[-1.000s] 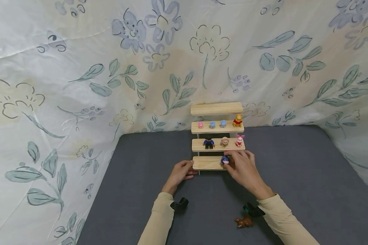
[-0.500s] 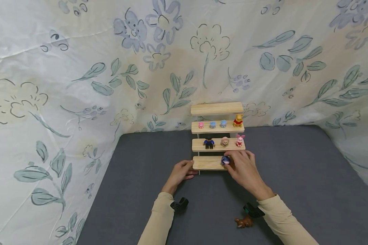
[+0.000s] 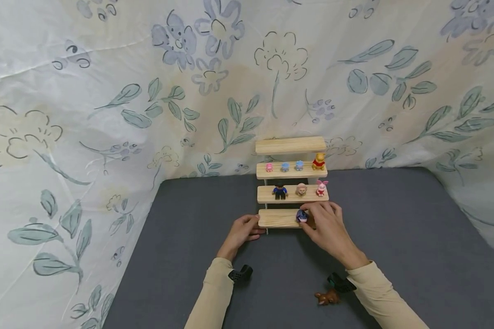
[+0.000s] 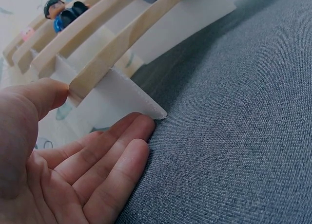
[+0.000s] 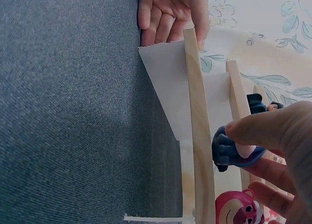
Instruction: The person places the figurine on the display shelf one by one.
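Note:
A four-tier wooden display stand (image 3: 277, 219) with white side supports stands on the dark cloth. My right hand (image 3: 327, 230) pinches a small blue figurine (image 5: 233, 152) with a pale belly between thumb and fingers, at the bottom tier. Beside it on that tier sits a pink bear figurine (image 5: 238, 208), which the right hand hides in the head view. My left hand (image 3: 240, 233) is at the stand's left end. Its thumb touches the end of the bottom board (image 4: 90, 83), and its loosely extended fingers lie near the white side support (image 4: 122, 100).
The second tier holds a dark-clothed figure (image 3: 280, 191), a round-faced figure (image 3: 301, 190) and a pink long-eared figure (image 3: 321, 188). Above are small pink and blue figures and a yellow bear (image 3: 319, 161). A brown animal figurine (image 3: 327, 298) lies by the right wrist. Floral fabric (image 3: 230, 91) hangs behind.
The blue figurine has turned slightly and shifted a tiny bit in the right fingers. Both hands and the stand are in nearly the same place.

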{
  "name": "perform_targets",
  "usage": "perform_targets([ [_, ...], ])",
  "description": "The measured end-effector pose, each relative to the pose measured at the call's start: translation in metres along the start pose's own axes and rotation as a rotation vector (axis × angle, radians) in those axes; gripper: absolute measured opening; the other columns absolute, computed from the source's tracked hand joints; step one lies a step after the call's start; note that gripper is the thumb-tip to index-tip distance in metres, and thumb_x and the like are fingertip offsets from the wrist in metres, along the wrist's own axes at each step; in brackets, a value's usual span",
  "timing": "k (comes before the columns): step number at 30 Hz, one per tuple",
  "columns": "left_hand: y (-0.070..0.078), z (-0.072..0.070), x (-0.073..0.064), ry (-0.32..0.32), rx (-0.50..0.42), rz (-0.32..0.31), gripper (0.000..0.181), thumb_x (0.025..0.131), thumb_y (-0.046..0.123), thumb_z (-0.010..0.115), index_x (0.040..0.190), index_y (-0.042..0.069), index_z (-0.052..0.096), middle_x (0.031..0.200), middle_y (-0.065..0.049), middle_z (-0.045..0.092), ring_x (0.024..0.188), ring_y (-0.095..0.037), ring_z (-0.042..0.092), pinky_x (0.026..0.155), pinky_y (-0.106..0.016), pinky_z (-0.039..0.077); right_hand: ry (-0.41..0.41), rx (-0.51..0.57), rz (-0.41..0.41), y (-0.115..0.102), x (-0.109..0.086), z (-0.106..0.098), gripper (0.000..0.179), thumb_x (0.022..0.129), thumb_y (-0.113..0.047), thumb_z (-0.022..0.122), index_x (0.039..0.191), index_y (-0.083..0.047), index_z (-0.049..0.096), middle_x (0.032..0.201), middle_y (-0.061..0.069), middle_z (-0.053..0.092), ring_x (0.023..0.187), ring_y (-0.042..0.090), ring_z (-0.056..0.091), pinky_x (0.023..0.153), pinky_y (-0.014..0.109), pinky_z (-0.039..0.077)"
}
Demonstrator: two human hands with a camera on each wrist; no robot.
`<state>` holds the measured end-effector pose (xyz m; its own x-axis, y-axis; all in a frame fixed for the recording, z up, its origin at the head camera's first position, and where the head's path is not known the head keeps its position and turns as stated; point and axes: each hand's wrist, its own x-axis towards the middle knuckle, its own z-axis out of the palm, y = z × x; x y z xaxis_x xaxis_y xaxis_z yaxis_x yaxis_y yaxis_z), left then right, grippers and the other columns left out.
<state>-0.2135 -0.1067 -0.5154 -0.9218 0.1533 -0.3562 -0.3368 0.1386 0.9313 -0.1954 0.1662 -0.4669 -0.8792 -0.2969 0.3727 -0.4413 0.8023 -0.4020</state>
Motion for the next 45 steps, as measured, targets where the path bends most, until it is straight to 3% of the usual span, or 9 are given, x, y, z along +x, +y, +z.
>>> perform_targets([
  [18,-0.006,0.002,-0.001,0.009,0.009,0.016,0.056,0.101,0.049,0.059,0.135,0.005,0.062,0.113,-0.016,0.076,0.105,-0.023,0.075,0.082,-0.031,0.064,-0.028,-0.015,0.014,-0.001,-0.005,0.002,0.039,0.084,-0.020,0.084,0.117,-0.014,0.064,0.106,0.002,0.068,0.114,0.031,0.055,0.110,0.061,0.025],
  [34,-0.006,-0.001,-0.006,0.003,0.012,0.020,0.055,0.101,0.048,0.059,0.135,0.006,0.062,0.113,-0.015,0.076,0.104,-0.022,0.076,0.082,-0.030,0.064,-0.012,-0.037,0.013,-0.004,-0.010,0.003,0.052,0.082,-0.023,0.086,0.127,-0.013,0.060,0.119,0.010,0.067,0.116,0.035,0.054,0.109,0.062,0.027],
  [45,-0.007,-0.001,-0.006,0.004,0.015,0.025,0.054,0.102,0.047,0.058,0.137,0.007,0.061,0.113,-0.015,0.076,0.104,-0.021,0.076,0.083,-0.030,0.064,0.026,-0.034,-0.005,-0.009,-0.013,-0.005,0.051,0.083,-0.023,0.086,0.127,-0.013,0.062,0.121,0.010,0.067,0.116,0.033,0.055,0.107,0.061,0.028],
])
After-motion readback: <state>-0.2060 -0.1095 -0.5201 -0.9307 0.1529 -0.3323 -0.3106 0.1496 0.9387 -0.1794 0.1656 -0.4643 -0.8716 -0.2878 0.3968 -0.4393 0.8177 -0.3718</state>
